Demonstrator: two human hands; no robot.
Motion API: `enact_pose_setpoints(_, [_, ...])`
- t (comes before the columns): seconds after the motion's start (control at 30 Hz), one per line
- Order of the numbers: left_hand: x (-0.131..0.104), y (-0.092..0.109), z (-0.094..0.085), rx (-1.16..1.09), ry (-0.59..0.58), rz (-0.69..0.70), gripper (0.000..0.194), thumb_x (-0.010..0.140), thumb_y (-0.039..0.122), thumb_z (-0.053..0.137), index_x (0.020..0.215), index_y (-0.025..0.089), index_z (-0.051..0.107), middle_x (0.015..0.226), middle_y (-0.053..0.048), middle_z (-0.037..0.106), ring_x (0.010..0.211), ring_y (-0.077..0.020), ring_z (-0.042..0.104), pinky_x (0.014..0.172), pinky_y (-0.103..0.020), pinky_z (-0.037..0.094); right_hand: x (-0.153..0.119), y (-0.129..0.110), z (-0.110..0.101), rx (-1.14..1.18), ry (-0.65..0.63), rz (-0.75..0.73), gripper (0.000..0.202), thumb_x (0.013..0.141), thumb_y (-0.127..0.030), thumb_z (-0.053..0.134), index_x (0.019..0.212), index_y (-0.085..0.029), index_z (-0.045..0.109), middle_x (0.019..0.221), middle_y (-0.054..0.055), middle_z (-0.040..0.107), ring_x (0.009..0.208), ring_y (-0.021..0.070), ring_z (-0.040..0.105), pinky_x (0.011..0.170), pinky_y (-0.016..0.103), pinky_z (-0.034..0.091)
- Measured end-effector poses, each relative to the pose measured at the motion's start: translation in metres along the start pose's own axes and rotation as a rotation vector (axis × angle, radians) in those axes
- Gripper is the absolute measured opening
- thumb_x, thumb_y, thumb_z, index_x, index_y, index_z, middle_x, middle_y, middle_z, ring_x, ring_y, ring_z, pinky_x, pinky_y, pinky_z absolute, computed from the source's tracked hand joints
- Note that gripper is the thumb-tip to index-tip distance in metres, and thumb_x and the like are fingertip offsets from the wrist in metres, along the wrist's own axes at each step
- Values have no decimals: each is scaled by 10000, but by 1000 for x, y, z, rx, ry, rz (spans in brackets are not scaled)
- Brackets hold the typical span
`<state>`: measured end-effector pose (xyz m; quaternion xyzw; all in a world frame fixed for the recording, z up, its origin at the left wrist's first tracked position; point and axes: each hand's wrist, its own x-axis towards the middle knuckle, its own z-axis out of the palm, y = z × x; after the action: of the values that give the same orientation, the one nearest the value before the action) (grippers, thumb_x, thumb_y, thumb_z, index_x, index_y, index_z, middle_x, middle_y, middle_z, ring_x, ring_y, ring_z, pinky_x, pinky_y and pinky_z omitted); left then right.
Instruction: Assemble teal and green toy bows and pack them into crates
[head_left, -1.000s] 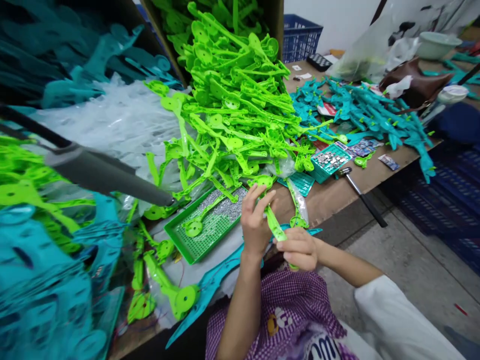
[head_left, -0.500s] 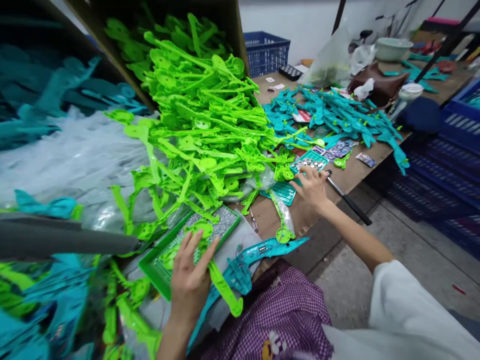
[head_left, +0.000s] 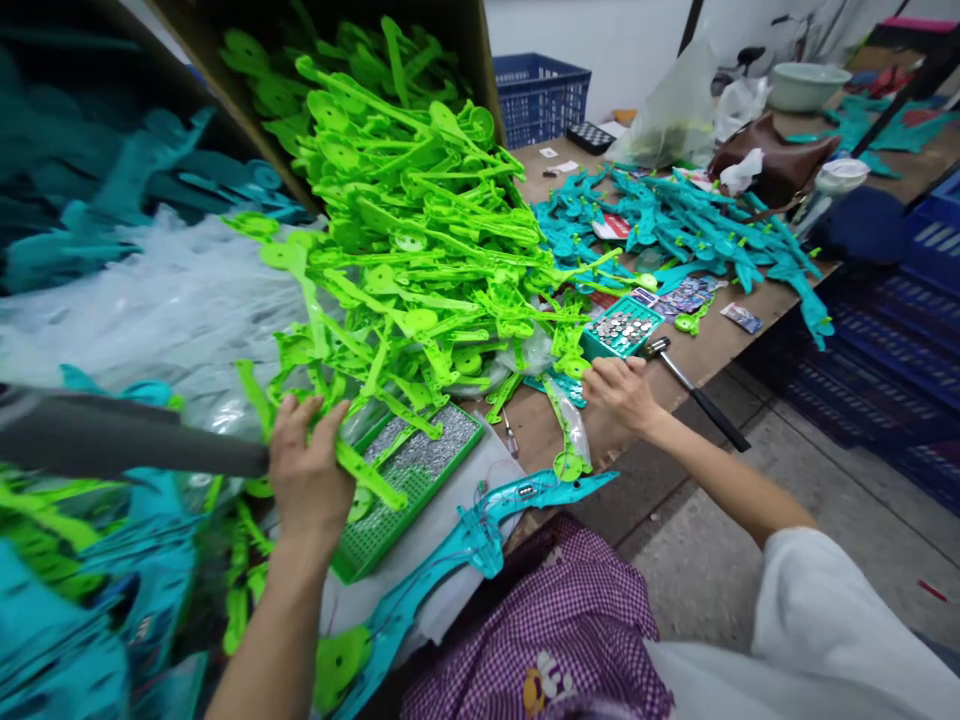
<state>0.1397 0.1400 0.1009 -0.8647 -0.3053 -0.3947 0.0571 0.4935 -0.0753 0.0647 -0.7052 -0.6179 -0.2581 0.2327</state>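
My left hand [head_left: 309, 475] is closed on a bright green plastic part [head_left: 375, 480], whose straight arm sticks out to the right past my thumb. It is at the left end of a green perforated tray [head_left: 405, 515] with small silver pieces inside. My right hand [head_left: 624, 396] is closed, fingers curled, just below a small teal basket [head_left: 596, 348] of shiny round metal discs [head_left: 624, 325]. Whatever its fingertips hold is hidden. Between my hands and me lies a long teal plastic part [head_left: 450, 550] with thin wires and small fittings.
A large heap of green parts [head_left: 420, 240] spills from a box. Teal parts [head_left: 675, 220] are piled at the back right. A hammer [head_left: 697, 392] overhangs the table edge beside my right hand. A dark grey bar [head_left: 135, 440] juts in from the left. A screwdriver [head_left: 511, 440] lies mid-table.
My left hand has moved left and away from me with the green part, off the tray's middle. My right hand has drawn back from the teal basket, and its fingers have curled in.
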Motion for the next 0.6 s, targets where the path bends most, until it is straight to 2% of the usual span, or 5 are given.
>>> enact_pose_setpoints(0.17, [69, 12, 3, -93, -35, -128, 323, 953, 224, 446, 1118, 46, 658, 1304, -148, 606, 1456, -321, 351, 1180, -582, 314, -17, -53, -34, 143, 425, -108, 149, 847, -165, 628, 956, -267, 615, 809, 13, 656, 678, 145, 612, 646, 301, 482])
enact_pose_setpoints(0.27, [122, 10, 6, -257, -50, -194, 345, 926, 410, 502, 1040, 140, 684, 1341, -122, 603, 1523, -300, 197, 1198, -615, 207, -39, -85, -47, 266, 463, -55, 287, 820, -156, 659, 1070, -291, 616, 833, 17, 658, 682, 156, 648, 613, 287, 545])
enact_pose_setpoints(0.33, [131, 19, 4, -357, -36, -214, 392, 892, 515, 540, 1031, 180, 690, 1326, -116, 619, 1528, -283, 177, 1193, -603, 185, -58, -101, -53, 359, 448, -42, 361, 801, -156, 684, 1130, -288, 615, 846, 24, 670, 709, 167, 679, 611, 282, 582])
enact_pose_setpoints(0.47, [54, 91, -7, -538, -182, -262, 462, 933, 500, 525, 1263, 195, 627, 1217, -113, 677, 1200, -255, 609, 1019, -484, 488, -89, -130, -56, 542, 339, -49, 354, 826, -171, 652, 1165, -254, 594, 861, 43, 714, 747, 183, 731, 622, 278, 630])
enact_pose_setpoints(0.6, [-56, 178, -21, -942, -579, -234, 607, 890, 466, 633, 1440, 249, 499, 1324, -125, 649, 1183, -251, 643, 937, -372, 569, -96, -163, -49, 614, 303, 109, 233, 887, -234, 586, 1121, -233, 577, 871, 71, 736, 730, 190, 735, 600, 287, 631])
